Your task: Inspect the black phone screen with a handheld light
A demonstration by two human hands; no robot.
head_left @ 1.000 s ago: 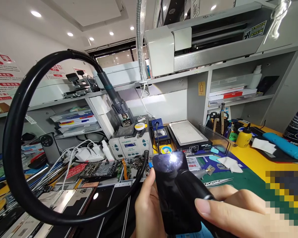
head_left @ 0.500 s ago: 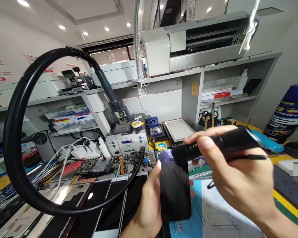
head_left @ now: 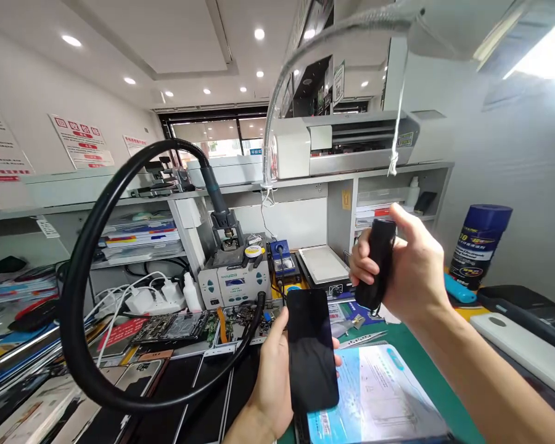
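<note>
A black smartphone (head_left: 312, 351) with a dark screen rests upright in my left hand (head_left: 271, 376), thumb along one side and fingertips showing at the other. My right hand (head_left: 411, 268) is wrapped around a black flashlight (head_left: 377, 262), raised to the right of the phone and apart from it. Below the phone lies a blue and white package (head_left: 379, 388) on the green mat (head_left: 437, 370). Tweezers (head_left: 363, 339) lie behind that package.
A hot air station (head_left: 235, 283) stands at the back, its thick black hose (head_left: 69, 296) looping across the left. Several phone screens (head_left: 208, 382) cover the bench at left. A blue spray can (head_left: 481, 246) stands at right. A bendable lamp arm (head_left: 277, 86) arches overhead.
My right hand has moved the flashlight away from the phone's top and turned it upright. The light spot on the phone is gone. The head view has tilted up.
</note>
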